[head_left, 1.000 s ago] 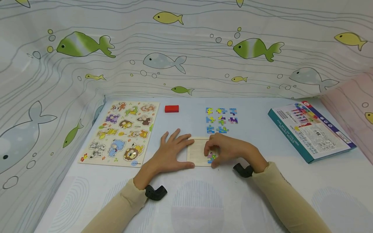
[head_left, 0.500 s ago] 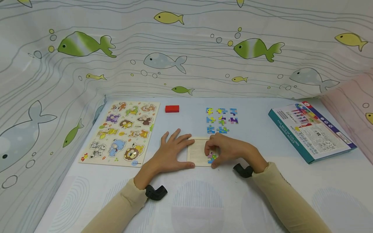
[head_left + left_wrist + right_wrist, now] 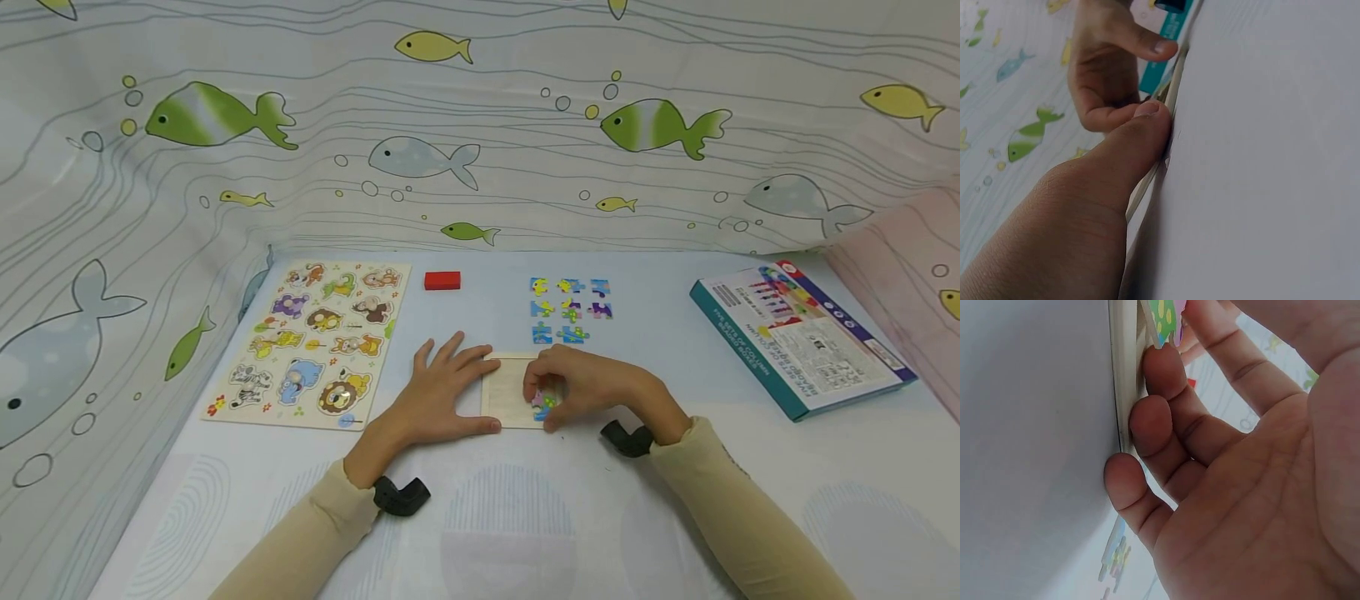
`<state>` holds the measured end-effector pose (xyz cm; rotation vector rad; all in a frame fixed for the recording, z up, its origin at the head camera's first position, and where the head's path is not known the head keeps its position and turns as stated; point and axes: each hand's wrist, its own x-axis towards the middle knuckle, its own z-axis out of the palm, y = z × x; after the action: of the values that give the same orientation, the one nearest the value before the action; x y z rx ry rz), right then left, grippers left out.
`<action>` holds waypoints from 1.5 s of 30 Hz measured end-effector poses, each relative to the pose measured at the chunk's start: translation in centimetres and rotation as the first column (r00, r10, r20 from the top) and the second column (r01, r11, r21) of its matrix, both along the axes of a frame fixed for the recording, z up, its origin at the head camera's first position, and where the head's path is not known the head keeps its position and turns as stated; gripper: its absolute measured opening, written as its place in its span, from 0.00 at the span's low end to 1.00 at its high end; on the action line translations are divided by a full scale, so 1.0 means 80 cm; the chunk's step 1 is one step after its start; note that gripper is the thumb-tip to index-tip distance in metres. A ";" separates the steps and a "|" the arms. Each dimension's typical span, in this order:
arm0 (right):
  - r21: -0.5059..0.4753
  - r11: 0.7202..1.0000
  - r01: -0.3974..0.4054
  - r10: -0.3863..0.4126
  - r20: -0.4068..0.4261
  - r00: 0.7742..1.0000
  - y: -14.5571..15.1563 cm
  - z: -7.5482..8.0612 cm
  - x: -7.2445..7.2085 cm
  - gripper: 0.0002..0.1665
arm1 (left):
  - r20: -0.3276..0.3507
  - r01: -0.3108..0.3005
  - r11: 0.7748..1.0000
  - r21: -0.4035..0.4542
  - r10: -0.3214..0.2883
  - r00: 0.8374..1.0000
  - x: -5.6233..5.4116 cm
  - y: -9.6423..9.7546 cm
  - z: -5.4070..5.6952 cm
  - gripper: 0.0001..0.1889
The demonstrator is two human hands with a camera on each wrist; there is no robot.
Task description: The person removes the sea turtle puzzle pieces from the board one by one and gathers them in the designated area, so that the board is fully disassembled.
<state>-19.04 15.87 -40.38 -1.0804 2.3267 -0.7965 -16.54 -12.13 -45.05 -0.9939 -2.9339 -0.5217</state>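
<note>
A small pale wooden puzzle tray [image 3: 506,392] lies in front of me. My left hand [image 3: 438,396] is spread at its left end, thumb at the near corner and fingertips at the far corner. In the left wrist view, the thumb presses the tray's edge [image 3: 1177,81]. Over the tray's right part, my right hand [image 3: 581,383] pinches a jigsaw piece [image 3: 543,406] printed in green, purple and blue. The right wrist view shows this piece [image 3: 1163,322] slightly off the tray's surface; the other fingertips rest by the tray's rim [image 3: 1124,381]. Curled fingers hide part of it.
Several loose jigsaw pieces [image 3: 570,310] lie in rows beyond the tray. A red block [image 3: 442,281] sits at the back. An animal puzzle board [image 3: 307,346] lies on the left, a flat toy box [image 3: 802,337] on the right. A fish-print sheet [image 3: 525,183] rises behind.
My right fingertips and the jigsaw piece have shifted slightly to the left over the tray. The left hand and the tray have stayed in place.
</note>
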 end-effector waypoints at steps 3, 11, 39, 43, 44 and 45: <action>-0.015 1.000 -0.021 0.021 -0.004 1.000 -0.001 0.000 -0.001 0.20 | -0.003 0.000 1.000 -0.002 0.000 1.000 0.000 0.000 0.000 0.46; 0.006 1.000 -0.009 0.009 -0.001 1.000 -0.002 0.002 0.001 0.18 | -0.006 0.000 1.000 0.000 0.000 1.000 -0.001 -0.001 -0.002 0.46; -0.070 0.979 0.190 -0.193 -0.033 0.981 0.024 0.000 -0.019 0.18 | -0.002 -0.002 1.000 0.002 0.002 1.000 -0.001 -0.001 -0.003 0.45; -0.100 0.968 0.228 -0.237 -0.079 0.968 0.033 -0.004 -0.025 0.18 | -0.015 0.003 1.000 0.011 -0.003 1.000 -0.001 -0.001 -0.003 0.45; -0.103 0.964 0.244 -0.253 -0.087 0.964 0.034 -0.004 -0.026 0.19 | -0.016 0.004 1.000 0.012 -0.004 1.000 -0.001 -0.001 -0.003 0.45; -0.107 0.960 0.260 -0.270 -0.092 0.958 0.037 -0.005 -0.027 0.19 | -0.014 0.004 1.000 0.013 -0.004 1.000 -0.001 -0.001 -0.003 0.45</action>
<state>-21.19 18.79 -40.75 -0.8756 2.5837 -0.9773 -16.59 -12.18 -45.27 -0.9976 -2.9134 -0.5315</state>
